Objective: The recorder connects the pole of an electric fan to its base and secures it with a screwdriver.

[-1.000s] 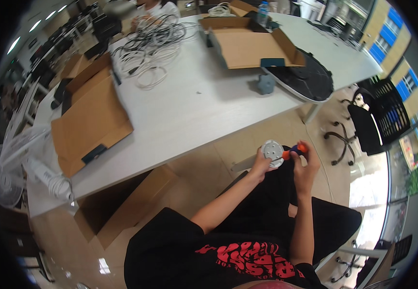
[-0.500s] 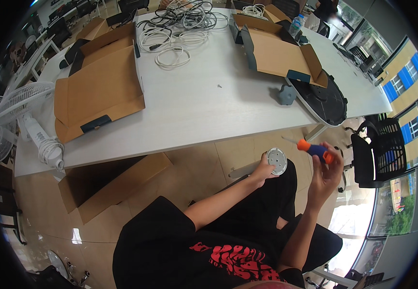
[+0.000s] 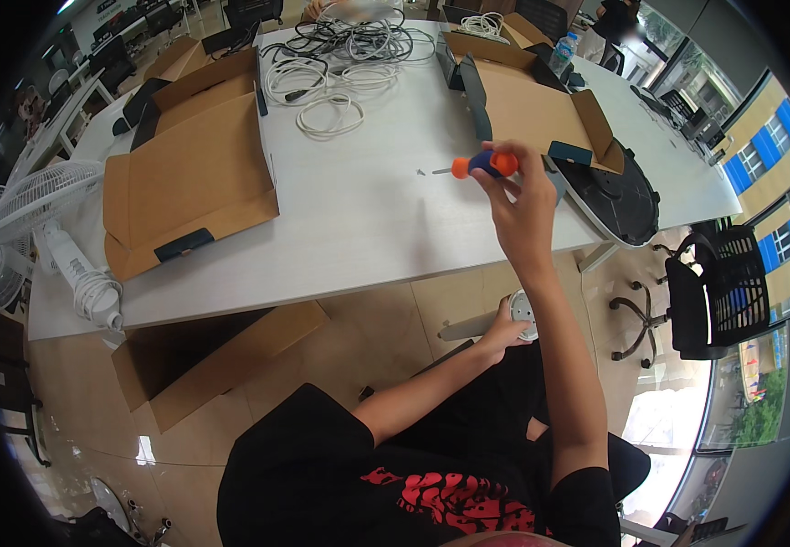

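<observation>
My right hand [image 3: 524,205] is raised over the white table, fingers closed around the handle of a screwdriver [image 3: 483,165] with an orange and blue grip. Its metal shaft points left, with the tip close to some tiny grey pieces [image 3: 420,171] on the tabletop; whether it touches them I cannot tell. Below the table edge, at my lap, my left hand [image 3: 502,335] grips a white pole [image 3: 466,325] by its round, flat end [image 3: 523,314], which has small holes in it. My right forearm partly covers that end. A grey-blue knob is mostly hidden behind my right hand.
Open cardboard boxes lie on the table [image 3: 349,237] at left [image 3: 194,182] and right [image 3: 532,109]. Tangled cables [image 3: 349,55] sit at the back. A black round base [image 3: 609,205] lies at the right edge, a white fan [image 3: 76,246] at far left. An office chair [image 3: 714,292] stands right.
My right hand has carried the screwdriver up and left, from beside my lap to over the table near the tiny pieces. My left hand still holds the pole, its round end turned slightly.
</observation>
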